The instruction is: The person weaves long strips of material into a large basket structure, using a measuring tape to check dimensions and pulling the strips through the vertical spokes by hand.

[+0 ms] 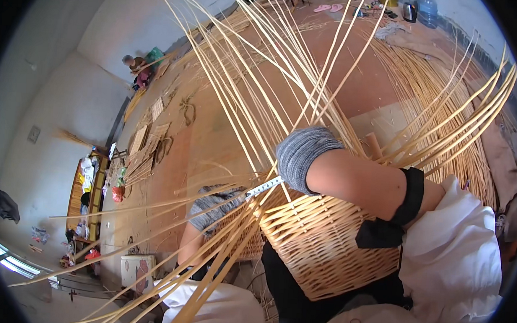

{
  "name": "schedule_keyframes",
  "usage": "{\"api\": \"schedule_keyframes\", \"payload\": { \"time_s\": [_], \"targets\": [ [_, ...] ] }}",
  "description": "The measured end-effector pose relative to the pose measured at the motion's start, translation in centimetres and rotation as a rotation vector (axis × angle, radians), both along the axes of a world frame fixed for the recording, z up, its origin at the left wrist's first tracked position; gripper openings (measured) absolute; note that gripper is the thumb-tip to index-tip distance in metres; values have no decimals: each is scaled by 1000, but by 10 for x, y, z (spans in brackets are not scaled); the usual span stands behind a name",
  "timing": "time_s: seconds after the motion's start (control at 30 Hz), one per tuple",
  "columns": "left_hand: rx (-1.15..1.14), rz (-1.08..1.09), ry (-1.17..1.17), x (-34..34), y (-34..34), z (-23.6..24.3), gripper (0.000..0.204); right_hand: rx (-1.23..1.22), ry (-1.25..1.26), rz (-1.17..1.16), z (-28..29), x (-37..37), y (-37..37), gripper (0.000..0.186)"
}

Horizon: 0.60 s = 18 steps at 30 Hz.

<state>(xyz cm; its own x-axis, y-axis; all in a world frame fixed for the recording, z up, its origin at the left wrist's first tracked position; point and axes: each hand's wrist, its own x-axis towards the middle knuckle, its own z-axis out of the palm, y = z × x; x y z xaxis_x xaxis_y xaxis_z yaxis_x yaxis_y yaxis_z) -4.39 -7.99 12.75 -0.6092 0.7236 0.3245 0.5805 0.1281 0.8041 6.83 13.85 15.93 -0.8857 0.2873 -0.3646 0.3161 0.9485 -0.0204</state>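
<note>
A woven wicker basket (pixel 330 243) lies tilted across my lap, its long pale rods fanning out to the far side, left and right. My left hand (pixel 215 205), in a grey knit glove, is beyond the rods on the left, partly covered by them. Its fingers are closed at one end of a white measuring tape (pixel 264 187), which stretches over the basket's edge toward the right hand. My right hand (pixel 307 157), also gloved in grey, reaches over the far edge of the basket; its fingers are hidden behind the glove's back and the rods.
Long peeled rods (pixel 469 153) lie in a large pile at the right. Woven pieces (pixel 147 140) are spread on the floor at the left, near a wooden shelf (pixel 95 193). Another person (pixel 138 71) sits by the far wall. A kettle (pixel 409 12) and water jug (pixel 427 11) stand at the far right.
</note>
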Motion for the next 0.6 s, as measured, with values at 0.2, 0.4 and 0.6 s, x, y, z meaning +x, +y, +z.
{"api": "schedule_keyframes", "payload": {
  "time_s": [0.2, 0.4, 0.6],
  "targets": [
    [-3, 111, -100, -28, -11, -20, 25, 382, -119, 453, 17, 54, 50, 19],
    [-14, 195, -175, -34, -12, -13, 26, -3, 226, -322, 9, 157, 129, 22],
    [-27, 190, -233, -28, 9, -21, 26, -15, 331, -385, 13, 200, 137, 29]
  ]
}}
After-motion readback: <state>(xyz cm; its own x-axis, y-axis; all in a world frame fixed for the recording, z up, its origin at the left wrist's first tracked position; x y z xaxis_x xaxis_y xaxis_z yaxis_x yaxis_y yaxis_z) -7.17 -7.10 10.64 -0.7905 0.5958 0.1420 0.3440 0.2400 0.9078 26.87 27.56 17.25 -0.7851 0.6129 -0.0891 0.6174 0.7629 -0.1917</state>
